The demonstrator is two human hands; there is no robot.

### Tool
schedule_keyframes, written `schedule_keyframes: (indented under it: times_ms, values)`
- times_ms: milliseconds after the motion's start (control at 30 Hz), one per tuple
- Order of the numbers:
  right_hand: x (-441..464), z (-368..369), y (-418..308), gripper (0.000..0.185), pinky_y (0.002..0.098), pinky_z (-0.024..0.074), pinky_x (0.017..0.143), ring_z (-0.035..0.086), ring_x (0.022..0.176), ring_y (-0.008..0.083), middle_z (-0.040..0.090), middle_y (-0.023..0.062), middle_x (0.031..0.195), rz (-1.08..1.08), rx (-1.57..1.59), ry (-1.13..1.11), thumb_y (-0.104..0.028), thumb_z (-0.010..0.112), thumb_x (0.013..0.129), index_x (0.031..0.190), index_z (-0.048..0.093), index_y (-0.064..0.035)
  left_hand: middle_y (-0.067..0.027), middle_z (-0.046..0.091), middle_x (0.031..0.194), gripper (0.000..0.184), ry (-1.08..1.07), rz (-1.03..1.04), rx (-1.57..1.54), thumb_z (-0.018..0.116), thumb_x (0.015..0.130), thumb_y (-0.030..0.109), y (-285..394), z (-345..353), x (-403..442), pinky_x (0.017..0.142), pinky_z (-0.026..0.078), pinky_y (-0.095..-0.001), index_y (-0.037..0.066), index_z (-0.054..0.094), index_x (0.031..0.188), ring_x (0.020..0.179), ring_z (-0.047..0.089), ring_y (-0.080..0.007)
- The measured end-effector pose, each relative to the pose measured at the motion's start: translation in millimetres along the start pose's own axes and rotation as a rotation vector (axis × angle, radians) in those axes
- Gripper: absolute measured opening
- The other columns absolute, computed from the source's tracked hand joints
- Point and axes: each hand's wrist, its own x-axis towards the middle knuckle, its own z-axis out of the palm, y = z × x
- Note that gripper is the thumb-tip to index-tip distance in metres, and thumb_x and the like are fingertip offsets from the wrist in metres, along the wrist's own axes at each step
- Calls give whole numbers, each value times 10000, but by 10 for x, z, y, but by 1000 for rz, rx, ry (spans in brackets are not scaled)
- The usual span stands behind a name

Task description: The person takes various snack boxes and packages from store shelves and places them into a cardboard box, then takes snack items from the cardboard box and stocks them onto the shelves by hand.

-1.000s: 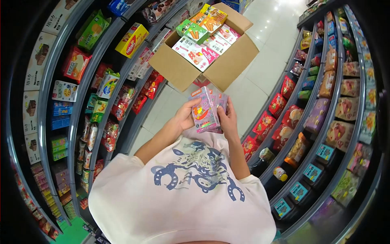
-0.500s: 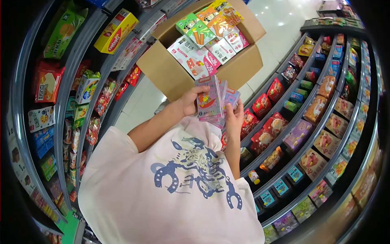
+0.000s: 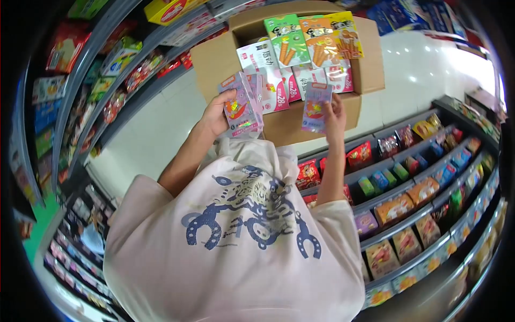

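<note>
Fanned a little apart, several pink-purple packets point(image 3: 240, 105) are pinched in my left hand point(image 3: 215, 114), left of centre. My right hand point(image 3: 336, 116) grips a single pink-purple packet point(image 3: 317, 107) by its right edge, in front of the box's near flap. Beyond both hands is an open cardboard box point(image 3: 289, 127) holding a green box point(image 3: 287, 42), an orange box point(image 3: 319, 43) and a yellow box point(image 3: 347, 36) on top of white and pink boxes point(image 3: 259, 58).
Shelves of snack packs point(image 3: 394, 209) curve along the right, and more stocked shelves point(image 3: 120, 86) stand on the left. Pale floor tiles point(image 3: 150, 123) run between them. Blue packages point(image 3: 402, 15) lie past the box at the upper right.
My hands have moved apart, the right one drawing one packet away from the rest. The view has turned, and the box now appears nearer and further right.
</note>
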Motion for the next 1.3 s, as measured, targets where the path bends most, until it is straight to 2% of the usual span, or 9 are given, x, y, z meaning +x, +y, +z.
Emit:
schedule_keyframes:
  times_ms: [133,300,567,800,933,967,1100,1200,1300]
  values:
    - [644,-106,-49,505,242,482,674,592,787,100,642,92,932,42,-137,-183,-164,602,922,1366,427,2,-153,594,1242,483,206,238,-82,554,902,260,-403,98,-152,974,468,-459,20,478,1314,1096,602,-286]
    - [1070,-66,253,484,243,474,707,589,819,98,648,90,955,88,-296,-384,-164,600,925,1343,447,26,-150,580,1262,499,164,268,-158,566,896,246,-889,126,-205,995,452,-464,25,461,1330,1134,580,-285]
    - [1176,284,614,464,259,481,778,585,883,104,642,77,1035,224,-166,-365,-167,610,928,1319,447,23,-154,604,1213,456,118,370,-324,573,896,207,-1004,54,-239,971,473,-444,6,473,1293,1090,608,-275]
    - [1246,461,806,436,212,482,636,595,776,90,649,90,969,1,-50,-283,-113,590,915,1282,436,65,-139,619,1180,405,147,387,-311,569,909,201,-944,17,-269,958,480,-438,13,497,1261,1068,615,-262]
    - [1146,521,676,529,393,496,809,600,887,309,629,262,962,-407,-657,-215,-157,649,838,1264,472,102,-141,618,1181,407,185,390,-295,572,909,197,-897,78,-232,960,480,-435,13,496,1264,1072,614,-263]
    - [1063,506,554,562,460,449,892,535,984,423,590,331,1000,-463,-840,-214,-181,653,810,1257,484,114,-142,617,1182,408,190,390,-294,572,909,197,-895,107,-224,961,479,-434,13,495,1265,1073,613,-264]
    - [986,532,424,545,468,457,893,525,1031,444,574,315,1109,-306,-966,-204,-134,630,799,1281,488,77,-146,613,1185,408,140,345,-302,575,907,188,-886,186,-191,961,480,-439,11,494,1266,1076,613,-266]
    - [1054,457,526,549,464,456,924,531,1079,438,564,328,1137,-451,-1020,-243,-110,635,782,1284,491,62,-148,612,1187,405,124,330,-288,575,907,182,-909,217,-127,961,482,-441,8,494,1263,1076,613,-265]
    - [1089,398,489,539,454,457,945,537,1103,431,561,328,1161,-341,-1031,-298,-97,641,772,1275,505,44,-148,612,1185,402,108,326,-264,579,904,173,-938,281,-90,957,485,-438,7,496,1260,1075,614,-263]
